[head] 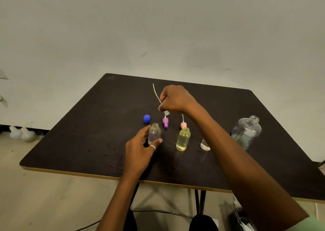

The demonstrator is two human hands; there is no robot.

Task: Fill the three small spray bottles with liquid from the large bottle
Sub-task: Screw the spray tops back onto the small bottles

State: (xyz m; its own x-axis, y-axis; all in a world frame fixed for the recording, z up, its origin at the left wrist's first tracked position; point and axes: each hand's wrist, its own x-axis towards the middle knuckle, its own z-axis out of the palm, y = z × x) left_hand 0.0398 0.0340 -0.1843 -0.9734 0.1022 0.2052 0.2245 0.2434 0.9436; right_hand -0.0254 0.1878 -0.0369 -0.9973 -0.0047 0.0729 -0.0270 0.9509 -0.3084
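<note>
My left hand [140,151] grips a small clear spray bottle [154,133] that stands open on the dark table [70,142]. My right hand [175,99] is raised behind it, closed on a spray head whose thin white dip tube [156,93] sticks up and left. A purple spray head [165,122] and a pink spray head [183,124] lie on the table, and a blue cap [146,118] sits to their left. A small yellow bottle [183,139] stands open. A third small bottle [205,145] is mostly hidden by my right forearm. The large clear bottle [246,132] stands uncapped at the right.
The table's pale front edge [105,176] runs near my body, with black legs [200,200] and a cable [158,211] below. White objects [22,134] lie on the floor at the left by the wall.
</note>
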